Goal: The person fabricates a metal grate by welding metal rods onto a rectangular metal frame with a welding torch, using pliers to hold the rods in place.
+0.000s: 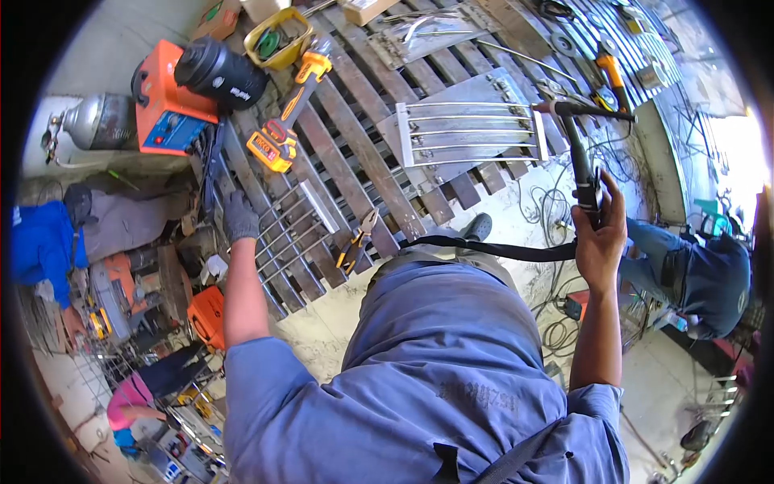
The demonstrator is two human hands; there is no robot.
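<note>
My left hand [240, 216], in a dark grey glove, rests at the left end of a small metal rack [292, 228] of parallel rods on the slatted table. Its fingers are partly hidden, so their grip is unclear. My bare right hand [598, 235] is closed round the handle of a black torch-like tool [582, 165], held upright off the table's right side. Just left of that tool's head lies a second rod rack [472, 133] on a metal plate. Orange-handled pliers [355, 242] lie beside the first rack.
An orange angle grinder [290, 105], a black canister [222, 74], an orange machine [168, 101] and a yellow bin [278, 39] stand or lie at the table's upper left. A second grinder [613, 77] lies upper right. Cables [556, 335] cover the floor; people work at both sides.
</note>
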